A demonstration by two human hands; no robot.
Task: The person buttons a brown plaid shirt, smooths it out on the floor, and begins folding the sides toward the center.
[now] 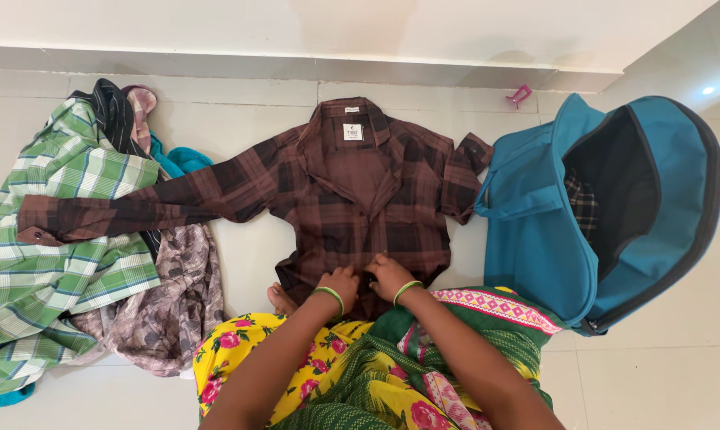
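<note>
Brown-and-maroon plaid cotton, a long-sleeved shirt [352,199], is lying spread front-up on the pale tiled floor [240,263], collar pointing toward the wall, and you are kneeling at its lower hem. Your left hand [340,283] and right hand [388,275] are resting side by side on that hem, almost touching each other, each wrist wearing a green bangle. Both sets of fingers are curled down and pressing into the cloth; whether each grip is actually pinching the fabric or only pushing on it, I cannot tell from this angle.

One sleeve of the shirt is stretching far out to the left, its cuff lying across a green-and-white checked garment [49,263] in a loose heap. A grey patterned cloth [177,310] is sitting just beside the shirt's lower left corner, in the same heap. The other sleeve is folding upward on the shirt's right, its cuff touching a blue fabric bag [535,247] that is gaping open. A small pink clip [518,96] is lying beyond the bag, near the wall.
</note>
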